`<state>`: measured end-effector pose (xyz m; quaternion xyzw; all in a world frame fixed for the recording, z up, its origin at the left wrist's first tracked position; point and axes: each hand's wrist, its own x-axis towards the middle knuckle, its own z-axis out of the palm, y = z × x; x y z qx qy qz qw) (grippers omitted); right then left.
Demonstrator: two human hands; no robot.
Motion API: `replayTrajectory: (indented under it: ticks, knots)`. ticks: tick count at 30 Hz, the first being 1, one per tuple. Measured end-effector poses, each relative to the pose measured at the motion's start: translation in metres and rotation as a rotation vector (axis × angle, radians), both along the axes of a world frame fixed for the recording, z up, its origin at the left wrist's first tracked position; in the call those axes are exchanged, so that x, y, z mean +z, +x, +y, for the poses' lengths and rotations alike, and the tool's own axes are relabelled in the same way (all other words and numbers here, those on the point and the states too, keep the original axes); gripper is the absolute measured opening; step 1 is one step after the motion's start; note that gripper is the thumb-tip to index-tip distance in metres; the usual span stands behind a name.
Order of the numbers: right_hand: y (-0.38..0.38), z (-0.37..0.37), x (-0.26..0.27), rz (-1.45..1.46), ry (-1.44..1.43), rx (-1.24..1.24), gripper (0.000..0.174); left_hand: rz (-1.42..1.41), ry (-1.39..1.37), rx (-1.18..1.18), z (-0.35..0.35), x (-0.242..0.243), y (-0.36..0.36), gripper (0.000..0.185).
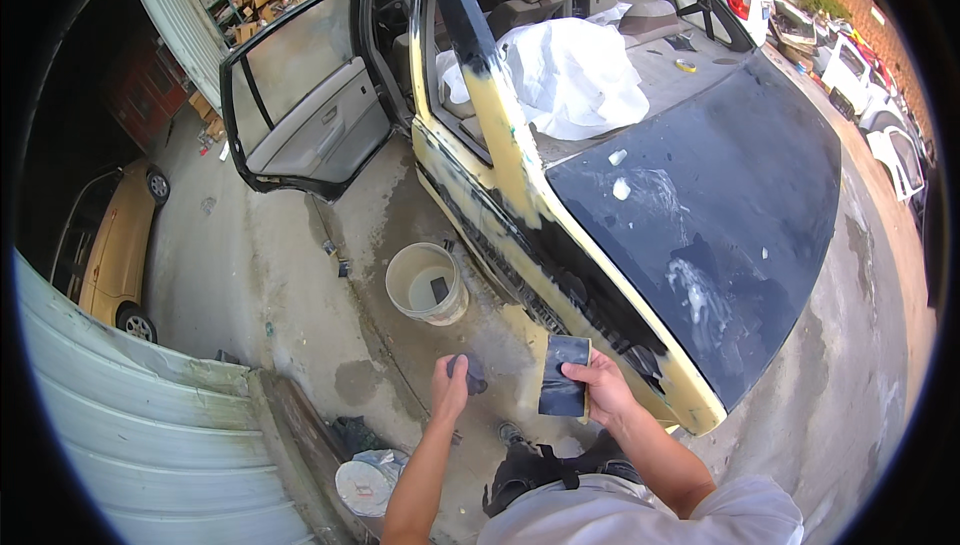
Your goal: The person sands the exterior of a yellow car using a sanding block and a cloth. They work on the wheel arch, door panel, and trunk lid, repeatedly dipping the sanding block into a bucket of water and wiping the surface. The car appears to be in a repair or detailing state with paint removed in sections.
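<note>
My right hand point(606, 387) grips a dark sheet of sandpaper point(564, 376) by its right side, thumb on its face; a pale edge shows around it. To its left, my left hand point(451, 387) is closed on a small dark object point(471, 375), too unclear to name. Both hands are in front of my body, beside the rear quarter of a car body point(555, 260) with yellowish filler or primer over dark paint. The dark trunk lid point(697, 207) bears whitish wet smears and a few small white lumps. A bucket point(427, 314) on the ground holds cloudy liquid and a dark piece.
The car's rear door point(319, 125) stands open. White plastic sheeting point(570, 80) and a yellow tape roll point(685, 66) lie by the rear window opening. A covered tub point(366, 486) stands near a corrugated metal wall point(150, 395) at lower left. A gold car point(120, 252) is farther left.
</note>
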<state>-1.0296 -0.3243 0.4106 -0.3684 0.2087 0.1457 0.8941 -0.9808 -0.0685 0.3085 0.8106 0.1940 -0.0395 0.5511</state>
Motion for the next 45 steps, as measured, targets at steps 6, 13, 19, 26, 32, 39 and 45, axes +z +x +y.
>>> replayTrajectory:
  ticks: [6, 13, 19, 26, 32, 39, 45]
  knots:
    - [0.042, 0.079, -0.046, 0.124, -0.061, 0.006, 0.026, 0.138, 0.020, 0.207, 0.120, -0.109, 0.067, 0.043]
    - [0.116, 0.121, -0.108, 0.084, -0.227, 0.052, 0.032, 0.236, 0.280, 0.084, 0.176, -0.192, 0.174, 0.052]
    - [0.220, 0.155, -0.167, 0.302, -0.450, 0.119, 0.042, 0.382, 0.403, -0.065, 0.202, -0.236, 0.279, 0.051]
    - [0.267, 0.156, -0.233, 0.318, -0.443, 0.409, 0.039, 0.388, 0.464, -0.171, 0.212, -0.284, 0.360, 0.042]
    - [0.221, 0.117, -0.297, 0.673, -0.527, 0.365, 0.048, 0.535, 0.430, -0.313, 0.227, -0.425, 0.412, 0.048]
    - [0.053, 0.074, -0.368, 1.171, -0.684, 0.247, 0.057, 0.678, 0.518, -0.740, 0.223, -0.636, 0.442, 0.070]
    - [0.010, 0.103, -0.354, 1.253, -0.928, 0.141, 0.032, 0.707, 0.601, -0.893, 0.214, -0.760, 0.447, 0.053]
